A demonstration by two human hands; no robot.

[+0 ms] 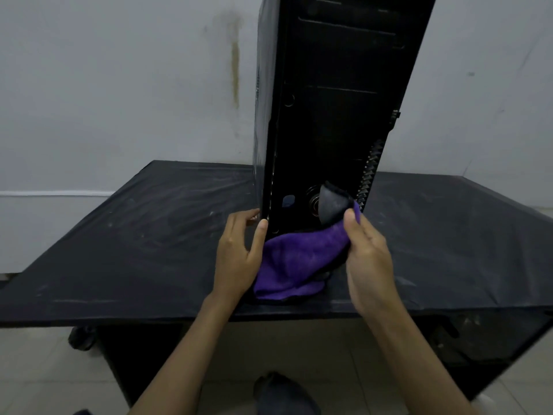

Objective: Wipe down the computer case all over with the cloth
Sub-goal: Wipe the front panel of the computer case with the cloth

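Gripping black computer case (338, 100) edge with left hand (236, 253), right hand (368, 259) pinching purple cloth (299, 256) against it

The table (134, 235) before me has a black, dust-streaked top. The computer case (335, 100) stands upright on it near the front edge, and the purple cloth (296, 259) trails onto it at the case's foot.
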